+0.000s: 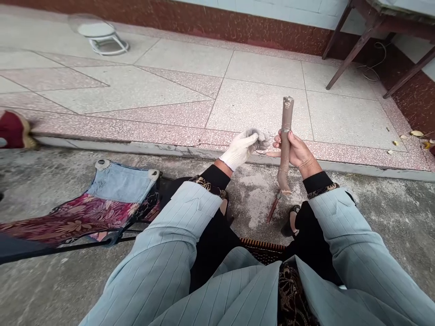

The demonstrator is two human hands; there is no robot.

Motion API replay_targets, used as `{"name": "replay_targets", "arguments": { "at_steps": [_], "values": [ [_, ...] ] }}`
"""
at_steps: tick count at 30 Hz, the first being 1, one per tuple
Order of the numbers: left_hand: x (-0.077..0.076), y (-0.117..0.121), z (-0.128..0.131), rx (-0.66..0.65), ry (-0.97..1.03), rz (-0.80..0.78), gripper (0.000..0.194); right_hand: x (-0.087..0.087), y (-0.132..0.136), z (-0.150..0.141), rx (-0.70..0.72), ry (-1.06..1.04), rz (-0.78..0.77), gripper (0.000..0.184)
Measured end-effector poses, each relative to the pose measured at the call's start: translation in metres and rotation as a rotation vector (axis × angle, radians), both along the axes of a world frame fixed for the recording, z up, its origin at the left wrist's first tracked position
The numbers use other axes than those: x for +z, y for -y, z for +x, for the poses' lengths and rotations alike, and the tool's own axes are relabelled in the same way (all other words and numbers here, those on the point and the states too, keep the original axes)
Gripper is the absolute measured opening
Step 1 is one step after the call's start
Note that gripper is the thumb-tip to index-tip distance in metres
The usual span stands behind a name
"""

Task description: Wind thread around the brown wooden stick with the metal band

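My right hand (pixel 296 151), bare, is closed around a brown, pipe-like rod (pixel 286 115). The rod stands nearly upright, with a bent lower end and a rough, pale patch at the top. Thin wire (pixel 286 130) is wound round it just above my thumb. To the left, my left hand (pixel 245 144) wears a white knitted glove with greyish fingertips. Its fingers are curled together in a pinch, and what they hold, if anything, is too fine to make out. Below the rod's bent end, a thin tool with a reddish handle (pixel 273 209) shows against the concrete.
A folding chair (pixel 117 181) with denim and floral cloth stands at left. Beyond a low step edge (pixel 163 149) lies a tiled floor with a white stool (pixel 102 36). A wooden table (pixel 370 27) is at upper right. A red shoe (pixel 12 129) shows at far left.
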State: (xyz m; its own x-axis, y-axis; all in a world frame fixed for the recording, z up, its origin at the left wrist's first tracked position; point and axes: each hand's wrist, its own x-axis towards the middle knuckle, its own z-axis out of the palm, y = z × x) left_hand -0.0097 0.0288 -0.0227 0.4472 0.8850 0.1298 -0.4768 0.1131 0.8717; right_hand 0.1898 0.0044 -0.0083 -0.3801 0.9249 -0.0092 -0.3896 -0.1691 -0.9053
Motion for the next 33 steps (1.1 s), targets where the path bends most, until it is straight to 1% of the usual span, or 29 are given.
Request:
{"name": "replay_targets", "arguments": {
  "at_steps": [3,5,7,10,12,13,15,17,18,19,20,21,23,25,27,30,33],
  "values": [
    [0.001,0.000,0.002,0.016,-0.024,0.057,0.032,0.001,0.005,-0.006,0.068,-0.001,0.001,0.050],
    [0.004,-0.001,0.000,0.015,-0.089,0.156,0.032,0.002,0.006,-0.008,0.090,-0.020,-0.004,0.051],
    [0.009,-0.001,-0.006,0.026,-0.241,0.313,0.024,0.004,0.007,-0.008,0.098,-0.056,-0.017,0.050],
    [0.020,-0.001,-0.015,0.074,-0.593,0.583,0.007,0.005,0.006,-0.009,0.098,-0.140,-0.035,0.044],
    [0.027,0.000,-0.019,0.114,-0.795,0.726,0.011,0.004,0.004,-0.010,0.085,-0.178,-0.042,0.038],
    [0.029,0.001,-0.020,0.137,-0.864,0.774,0.014,0.003,0.003,-0.011,0.070,-0.187,-0.045,0.035],
    [0.029,0.003,-0.020,0.234,-0.949,0.811,0.022,0.001,0.000,-0.013,0.017,-0.202,-0.040,0.031],
    [0.027,0.008,-0.017,0.408,-0.996,0.803,0.027,0.000,-0.003,-0.015,-0.052,-0.224,-0.014,0.028],
    [0.025,0.011,-0.015,0.495,-1.014,0.800,0.027,-0.001,-0.005,-0.016,-0.084,-0.236,0.004,0.028],
    [0.023,0.015,-0.012,0.557,-1.030,0.802,0.024,-0.001,-0.006,-0.016,-0.113,-0.244,0.020,0.028],
    [0.021,0.020,-0.009,0.582,-1.050,0.805,0.021,0.000,-0.007,-0.016,-0.139,-0.247,0.031,0.029],
    [0.019,0.024,-0.006,0.563,-1.074,0.801,0.021,0.000,-0.008,-0.016,-0.163,-0.242,0.035,0.030],
    [0.014,0.032,0.000,0.457,-1.141,0.730,0.025,0.001,-0.009,-0.016,-0.203,-0.214,0.029,0.032],
    [0.009,0.036,0.006,0.339,-1.179,0.587,0.030,0.001,-0.008,-0.017,-0.221,-0.190,0.023,0.033],
    [0.005,0.035,0.011,0.242,-1.149,0.468,0.034,0.000,-0.007,-0.020,-0.204,-0.199,0.035,0.033],
    [-0.003,0.027,0.017,0.155,-0.982,0.383,0.036,-0.002,-0.005,-0.025,-0.167,-0.249,0.068,0.034],
    [-0.012,0.023,0.025,0.097,-0.688,0.272,0.037,-0.002,-0.003,-0.029,-0.157,-0.275,0.077,0.034]
  ]
}}
